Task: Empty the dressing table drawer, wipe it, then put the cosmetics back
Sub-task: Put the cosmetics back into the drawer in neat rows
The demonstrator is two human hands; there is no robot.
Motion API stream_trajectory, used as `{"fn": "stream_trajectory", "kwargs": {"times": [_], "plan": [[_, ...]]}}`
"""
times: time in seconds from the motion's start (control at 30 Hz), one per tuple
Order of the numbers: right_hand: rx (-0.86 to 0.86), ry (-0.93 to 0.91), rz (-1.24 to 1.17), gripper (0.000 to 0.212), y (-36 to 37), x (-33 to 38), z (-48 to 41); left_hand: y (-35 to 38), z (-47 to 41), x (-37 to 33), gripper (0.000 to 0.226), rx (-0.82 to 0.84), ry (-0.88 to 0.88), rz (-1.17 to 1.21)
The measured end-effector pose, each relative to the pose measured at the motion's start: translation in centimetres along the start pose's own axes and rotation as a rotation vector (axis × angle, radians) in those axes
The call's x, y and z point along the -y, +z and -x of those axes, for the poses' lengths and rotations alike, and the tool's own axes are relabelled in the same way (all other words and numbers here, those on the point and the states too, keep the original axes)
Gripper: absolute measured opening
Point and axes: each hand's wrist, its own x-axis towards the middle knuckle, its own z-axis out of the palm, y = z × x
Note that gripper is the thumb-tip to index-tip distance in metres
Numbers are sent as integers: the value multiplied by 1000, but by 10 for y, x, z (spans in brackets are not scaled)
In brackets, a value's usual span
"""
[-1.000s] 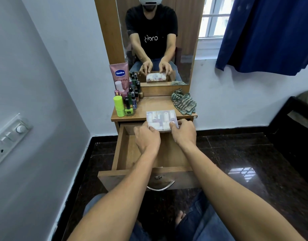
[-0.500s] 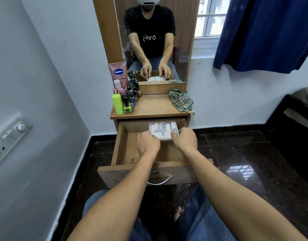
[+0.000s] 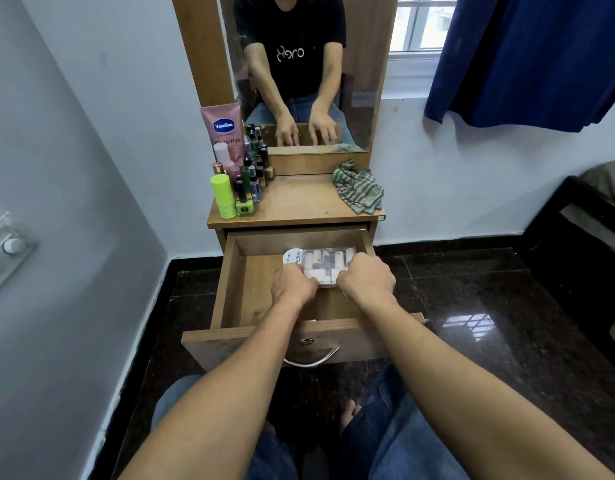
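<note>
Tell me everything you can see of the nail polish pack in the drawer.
The nail polish pack is a flat, clear plastic case holding a row of small pale bottles; a round white label at its left end reads NAIL POLISH. It sits at the back right of the open wooden drawer. The left hand and right hand grip its near edge, covering part.

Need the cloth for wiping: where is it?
Head view: the striped cloth lies crumpled on the tabletop, right side, below the mirror, behind the open drawer.
</note>
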Motion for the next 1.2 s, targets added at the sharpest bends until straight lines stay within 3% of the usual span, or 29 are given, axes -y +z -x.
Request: {"fn": "stream_trajectory", "kwargs": {"times": [0.43, 0.8, 0.87, 0.93, 1.07, 1.2], "plan": [[167, -103, 245, 44, 15, 0, 6, 5, 5, 0, 35, 102, 40, -60], [51, -367, 717, 38, 17, 6, 5, -2, 13, -5, 29, 139, 49, -106], [0, -431, 759, 46, 18, 9, -2, -3, 15, -6, 27, 148, 47, -109], [19, -497, 772, 68, 20, 9, -12, -4, 17, -8, 27, 160, 43, -108], [196, -528, 750, 105, 19, 9, -35, -7, 16, -6, 30, 191, 18, -76], [327, -519, 678, 121, 16, 14, -49, -9, 9, -4, 39, 189, 28, -67]]}}
